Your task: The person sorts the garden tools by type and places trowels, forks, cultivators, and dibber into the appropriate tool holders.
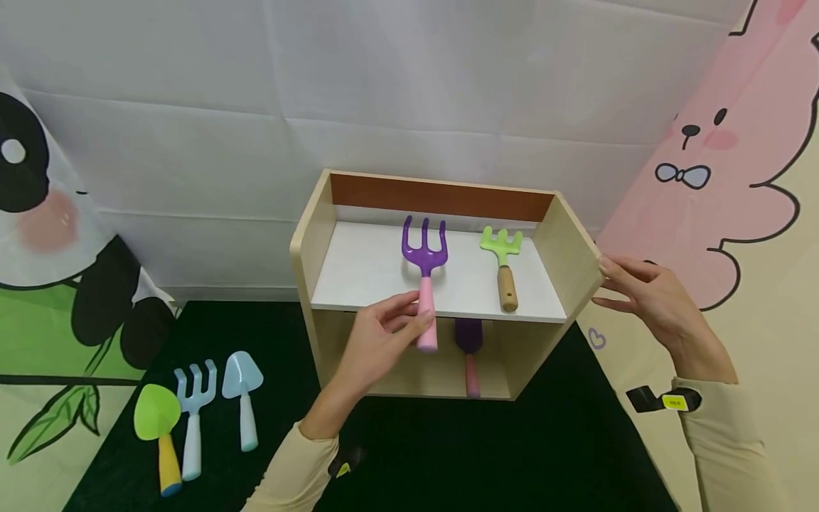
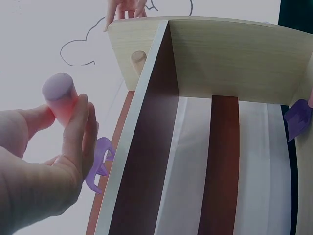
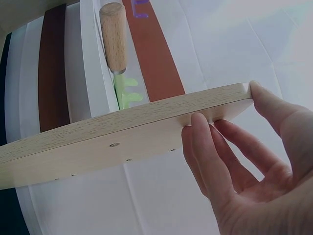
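Observation:
My left hand point(image 1: 377, 341) pinches the pink handle of a purple toy garden fork point(image 1: 425, 257) between thumb and fingers. Its prongs point away, over the upper board of a small two-tier wooden shelf point(image 1: 307, 284). To the right on that board lies a green hand rake point(image 1: 502, 249) with a wooden handle. Below it, a purple trowel point(image 1: 470, 341) with a pink handle is in the lower compartment, partly hidden by the board. At the shelf's upper right front corner, my right hand point(image 1: 659, 306) holds the side panel point(image 3: 146, 142), thumb at the corner and fingertips against the outer face.
On the dark green tabletop point(image 1: 512, 455), left of the shelf, lie a lime trowel point(image 1: 156, 412) with a yellow handle, a light blue garden fork point(image 1: 195, 391) and a light blue trowel point(image 1: 242, 373). White cloth point(image 1: 409, 85) hangs behind, between walls with cartoon animals.

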{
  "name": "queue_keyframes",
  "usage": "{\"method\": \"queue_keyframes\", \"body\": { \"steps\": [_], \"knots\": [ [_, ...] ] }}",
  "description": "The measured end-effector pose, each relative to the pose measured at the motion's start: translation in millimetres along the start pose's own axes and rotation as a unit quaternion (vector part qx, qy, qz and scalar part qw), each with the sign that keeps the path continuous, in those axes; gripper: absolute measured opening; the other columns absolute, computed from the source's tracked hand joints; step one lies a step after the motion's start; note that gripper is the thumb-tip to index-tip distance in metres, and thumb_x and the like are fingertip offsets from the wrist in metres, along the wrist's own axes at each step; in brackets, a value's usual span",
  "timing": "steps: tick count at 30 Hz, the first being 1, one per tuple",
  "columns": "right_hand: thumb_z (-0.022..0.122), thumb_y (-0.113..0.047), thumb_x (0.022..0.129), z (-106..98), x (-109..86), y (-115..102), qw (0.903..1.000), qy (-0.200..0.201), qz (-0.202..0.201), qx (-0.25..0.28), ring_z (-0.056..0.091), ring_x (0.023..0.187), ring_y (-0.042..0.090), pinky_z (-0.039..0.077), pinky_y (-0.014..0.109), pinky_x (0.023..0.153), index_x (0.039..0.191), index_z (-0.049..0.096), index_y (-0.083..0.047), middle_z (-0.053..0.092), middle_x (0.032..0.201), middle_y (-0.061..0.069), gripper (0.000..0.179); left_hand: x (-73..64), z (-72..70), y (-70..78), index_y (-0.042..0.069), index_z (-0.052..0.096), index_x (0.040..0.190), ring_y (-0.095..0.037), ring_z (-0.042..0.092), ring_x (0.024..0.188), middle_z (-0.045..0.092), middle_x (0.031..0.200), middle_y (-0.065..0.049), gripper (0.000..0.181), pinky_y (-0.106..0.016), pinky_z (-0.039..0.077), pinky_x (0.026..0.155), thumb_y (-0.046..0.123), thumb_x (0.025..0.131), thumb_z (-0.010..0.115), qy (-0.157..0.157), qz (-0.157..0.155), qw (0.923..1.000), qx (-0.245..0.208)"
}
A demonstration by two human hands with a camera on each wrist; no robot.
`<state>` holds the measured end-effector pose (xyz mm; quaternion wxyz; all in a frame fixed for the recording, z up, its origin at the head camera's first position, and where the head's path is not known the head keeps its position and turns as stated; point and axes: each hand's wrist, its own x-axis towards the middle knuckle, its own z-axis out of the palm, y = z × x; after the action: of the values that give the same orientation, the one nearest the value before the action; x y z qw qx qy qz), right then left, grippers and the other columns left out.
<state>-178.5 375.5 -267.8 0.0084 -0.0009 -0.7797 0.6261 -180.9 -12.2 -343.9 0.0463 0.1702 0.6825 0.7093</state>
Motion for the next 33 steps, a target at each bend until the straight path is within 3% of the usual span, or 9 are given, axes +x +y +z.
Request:
{"method": "queue_keyframes", "body": {
  "steps": [6, 16, 22, 33],
  "knots": [
    [0.061, -0.021, 0.093, 0.2, 1.5, 0.1, 1.0000, 0.004, 0.005, 0.001, 0.066, 0.096, 0.012, 0.057, 0.034, 0.073, 0.128, 0.060, -0.009, 0.063, 0.116, -0.005, 0.037, 11.1, 5.8, 1.0, 0.012, 0.059, 0.127, -0.017, 0.066, 0.098, 0.065, 0.111, -0.007, 0.050, -0.030, 0.054, 0.081, 0.034, 0.084, 0.072, 0.007, -0.030, 0.9994, -0.015],
    [0.061, -0.022, 0.093, 0.3, 0.5, 0.2, 1.0000, 0.003, 0.001, -0.004, 0.066, 0.097, 0.012, 0.057, 0.033, 0.073, 0.130, 0.058, -0.009, 0.063, 0.116, -0.006, 0.039, 32.8, 13.9, 1.1, 0.006, 0.058, 0.127, -0.019, 0.066, 0.099, 0.065, 0.115, -0.010, 0.052, -0.033, 0.055, 0.081, 0.034, 0.085, 0.071, 0.003, -0.062, 0.9979, -0.019],
    [0.061, -0.021, 0.094, 1.1, 0.0, 0.0, 1.0000, 0.002, -0.001, 0.001, 0.066, 0.096, 0.013, 0.057, 0.034, 0.073, 0.128, 0.060, -0.009, 0.064, 0.115, -0.005, 0.036, 38.8, 15.4, 2.4, 0.005, 0.058, 0.128, -0.018, 0.066, 0.100, 0.065, 0.116, -0.010, 0.057, -0.030, 0.054, 0.081, 0.038, 0.083, 0.072, -0.001, -0.075, 0.9971, -0.012],
    [0.060, -0.021, 0.094, 0.8, -0.3, -0.5, 1.0000, 0.002, -0.004, -0.007, 0.066, 0.096, 0.012, 0.057, 0.034, 0.073, 0.128, 0.059, -0.008, 0.063, 0.115, -0.005, 0.037, 51.5, 15.5, 4.7, 0.004, 0.062, 0.123, -0.016, 0.067, 0.087, 0.070, 0.101, -0.005, 0.055, -0.028, 0.055, 0.076, 0.042, 0.084, 0.070, -0.002, -0.073, 0.9963, 0.046]
  ]
}}
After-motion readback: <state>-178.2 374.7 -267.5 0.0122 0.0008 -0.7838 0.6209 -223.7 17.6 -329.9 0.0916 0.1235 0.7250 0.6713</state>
